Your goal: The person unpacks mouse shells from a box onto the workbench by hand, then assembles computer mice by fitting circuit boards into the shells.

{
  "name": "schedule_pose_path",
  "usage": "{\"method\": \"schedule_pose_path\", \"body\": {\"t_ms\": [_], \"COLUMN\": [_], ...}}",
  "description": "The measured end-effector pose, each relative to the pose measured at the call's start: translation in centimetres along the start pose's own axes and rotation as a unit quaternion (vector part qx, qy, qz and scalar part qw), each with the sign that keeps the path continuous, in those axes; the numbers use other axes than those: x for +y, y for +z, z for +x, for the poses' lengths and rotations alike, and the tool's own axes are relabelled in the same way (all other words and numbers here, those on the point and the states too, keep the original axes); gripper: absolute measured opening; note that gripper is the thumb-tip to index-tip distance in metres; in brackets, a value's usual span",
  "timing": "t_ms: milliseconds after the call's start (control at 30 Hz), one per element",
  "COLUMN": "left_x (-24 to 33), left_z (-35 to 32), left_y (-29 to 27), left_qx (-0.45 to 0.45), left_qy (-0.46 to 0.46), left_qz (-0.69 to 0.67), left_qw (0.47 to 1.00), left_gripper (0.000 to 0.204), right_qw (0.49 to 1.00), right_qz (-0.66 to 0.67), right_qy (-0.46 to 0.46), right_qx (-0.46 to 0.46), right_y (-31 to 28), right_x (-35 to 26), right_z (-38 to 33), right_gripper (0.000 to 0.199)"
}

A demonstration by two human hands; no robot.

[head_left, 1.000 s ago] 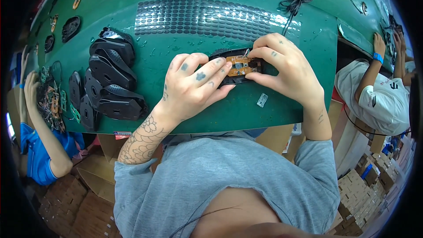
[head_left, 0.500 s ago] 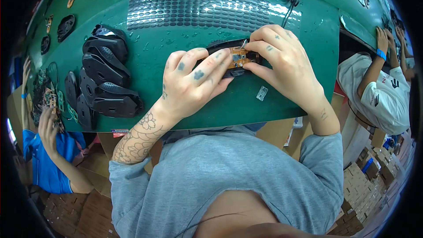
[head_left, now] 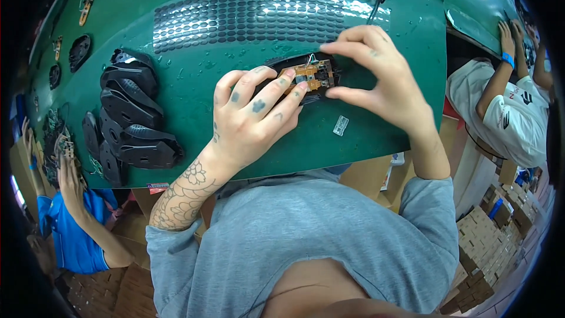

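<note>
The left hand (head_left: 250,121) lays its spread fingers over the near side of a black plastic mouse base (head_left: 306,76), fingertips pressing a small orange-brown circuit board (head_left: 309,72) seated in it, while the right hand (head_left: 382,82) pinches the base's far end between thumb and curled fingers; the base lies flat near the middle of the green counter (head_left: 376,135). Just beyond it spreads a glossy sheet of small dark oval pads (head_left: 247,17), a small clear tag (head_left: 340,125) lies near the counter's front edge, and a heap of curved black mouse shells (head_left: 132,123) sits well to the left. Bare green surface lies open between the heap and the hands.
</note>
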State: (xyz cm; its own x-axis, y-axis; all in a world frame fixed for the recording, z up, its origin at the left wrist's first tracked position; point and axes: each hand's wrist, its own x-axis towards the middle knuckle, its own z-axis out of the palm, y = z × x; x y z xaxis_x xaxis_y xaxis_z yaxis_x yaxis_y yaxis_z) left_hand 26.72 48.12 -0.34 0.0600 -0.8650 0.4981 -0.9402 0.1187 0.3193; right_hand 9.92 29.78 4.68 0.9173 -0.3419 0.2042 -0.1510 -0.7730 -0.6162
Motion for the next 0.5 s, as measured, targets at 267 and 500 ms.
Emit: {"method": "schedule_pose_path", "body": {"t_ms": [267, 500], "left_x": [0.1, 0.1], "left_z": [0.0, 0.0], "left_y": [0.1, -0.1], "left_qx": [0.001, -0.004], "left_qy": [0.000, -0.003], "left_qz": [0.003, 0.007], "left_qw": [1.000, 1.000], "left_gripper": [0.035, 0.034], "right_qw": [0.998, 0.999], "right_qz": [0.038, 0.012], "right_qy": [0.048, 0.031], "right_qx": [-0.021, 0.001], "right_y": [-1.0, 0.2], "right_x": [0.8, 0.4], "right_z": [-0.9, -0.6], "right_gripper": [0.041, 0.039]}}
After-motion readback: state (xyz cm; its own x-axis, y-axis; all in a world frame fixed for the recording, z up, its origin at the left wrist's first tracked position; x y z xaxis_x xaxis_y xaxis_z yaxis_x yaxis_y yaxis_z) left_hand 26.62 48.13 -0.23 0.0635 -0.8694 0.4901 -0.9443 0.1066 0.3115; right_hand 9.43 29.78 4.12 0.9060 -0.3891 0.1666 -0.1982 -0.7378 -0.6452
